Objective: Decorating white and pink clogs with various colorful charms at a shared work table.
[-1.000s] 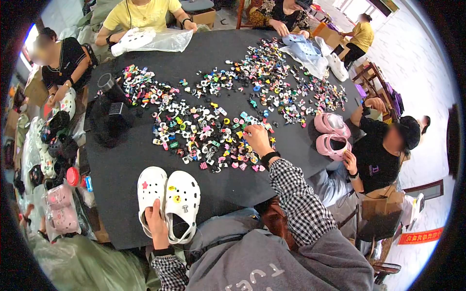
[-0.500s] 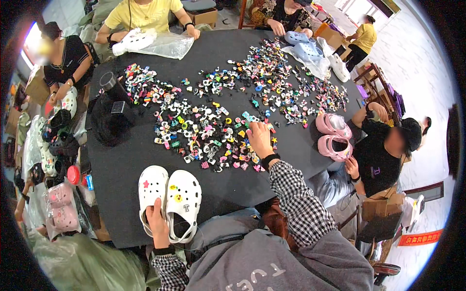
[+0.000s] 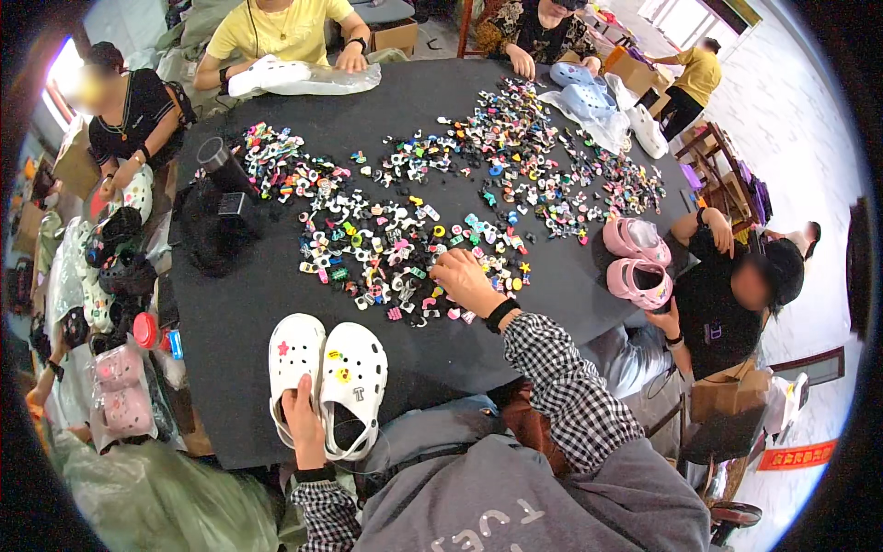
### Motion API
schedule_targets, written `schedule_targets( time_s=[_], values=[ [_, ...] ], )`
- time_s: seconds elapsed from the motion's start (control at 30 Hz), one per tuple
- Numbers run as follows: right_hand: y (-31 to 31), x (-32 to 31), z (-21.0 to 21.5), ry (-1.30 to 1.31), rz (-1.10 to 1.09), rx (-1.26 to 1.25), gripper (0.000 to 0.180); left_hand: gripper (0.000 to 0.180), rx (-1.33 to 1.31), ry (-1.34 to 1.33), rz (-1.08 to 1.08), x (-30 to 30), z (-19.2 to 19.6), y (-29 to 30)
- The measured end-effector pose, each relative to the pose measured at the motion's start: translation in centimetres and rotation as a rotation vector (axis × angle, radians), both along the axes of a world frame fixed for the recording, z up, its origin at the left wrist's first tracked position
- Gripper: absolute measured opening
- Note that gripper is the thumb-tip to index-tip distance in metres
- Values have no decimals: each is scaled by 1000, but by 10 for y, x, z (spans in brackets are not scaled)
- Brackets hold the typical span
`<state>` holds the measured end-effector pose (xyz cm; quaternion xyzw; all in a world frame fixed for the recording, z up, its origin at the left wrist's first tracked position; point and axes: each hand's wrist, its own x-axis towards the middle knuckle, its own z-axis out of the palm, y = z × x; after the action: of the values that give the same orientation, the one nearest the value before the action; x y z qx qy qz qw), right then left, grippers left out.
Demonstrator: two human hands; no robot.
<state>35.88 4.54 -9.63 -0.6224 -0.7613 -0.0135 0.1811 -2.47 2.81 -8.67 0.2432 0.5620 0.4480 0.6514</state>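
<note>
Two white clogs (image 3: 353,386) stand side by side at the near left of the table, toes pointing away from me. The left one carries a pink star charm; the right one has yellow charms and a grey letter-shaped one. My left hand (image 3: 302,419) grips the left clog at its heel opening, fingers inside. At the near edge of a wide spread of small colourful shoe charms (image 3: 368,241), my right hand (image 3: 466,282) reaches down with bent fingers drawn together. Whatever its fingertips pinch, if anything, is hidden among the charms.
A black cup-like cylinder (image 3: 219,156) and a dark box stand at the left. Pink clogs (image 3: 639,283) sit at the right edge beside a seated person. Across the table lie blue clogs (image 3: 589,99) and a bagged white pair (image 3: 276,75), with people's hands near them.
My right hand has moved left and nearer to me over the charms. The person opposite has shifted the plastic bag around the white clogs. My left hand keeps its hold.
</note>
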Motion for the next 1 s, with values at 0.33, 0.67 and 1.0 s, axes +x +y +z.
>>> schedule_targets(
  time_s=[0.33,0.67,1.0],
  values=[
    [8,1,-5,18,6,-23,15,25,12,-45,-8,-3,-6,0],
    [10,6,3,740,-358,-186,17,25,14,-10,7,1,0,-1],
    [-9,14,17,922,-474,-222,19,22,16,-26,8,4,2,-1]
  ],
)
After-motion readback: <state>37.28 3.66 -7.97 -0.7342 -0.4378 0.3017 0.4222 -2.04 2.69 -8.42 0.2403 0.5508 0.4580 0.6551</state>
